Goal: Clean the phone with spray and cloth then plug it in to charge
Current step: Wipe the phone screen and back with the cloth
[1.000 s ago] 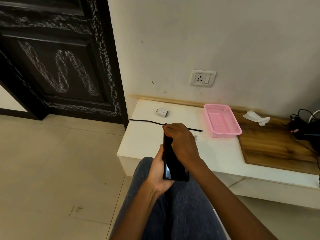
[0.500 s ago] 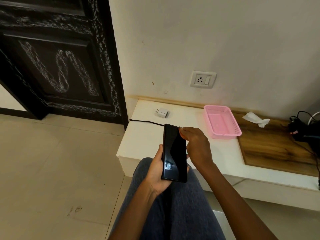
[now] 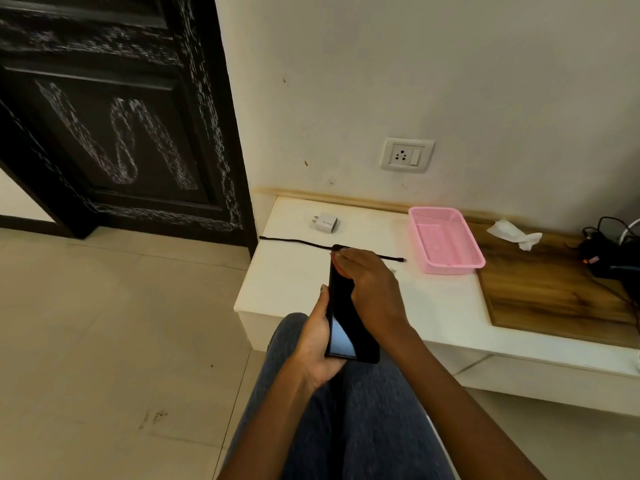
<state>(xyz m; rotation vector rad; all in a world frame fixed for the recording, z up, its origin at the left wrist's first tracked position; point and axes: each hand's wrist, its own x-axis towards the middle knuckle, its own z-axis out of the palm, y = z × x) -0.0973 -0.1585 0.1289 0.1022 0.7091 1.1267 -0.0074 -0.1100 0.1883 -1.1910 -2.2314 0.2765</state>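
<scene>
Hands (image 3: 320, 336) (image 3: 369, 285) grip phone (image 3: 349, 323) before ledge (image 3: 287, 289).

adapter (image 3: 325, 222) behind cable (image 3: 294, 241) on ledge (image 3: 287, 282); basket (image 3: 446, 240) right, tissue (image 3: 514, 233) further right.

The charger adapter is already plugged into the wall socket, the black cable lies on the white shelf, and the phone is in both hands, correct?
Not quite. The head view shows the charger adapter lying loose on the white shelf, and the wall socket empty. The black cable does lie on the shelf; the left hand and right hand both hold the phone.
</scene>
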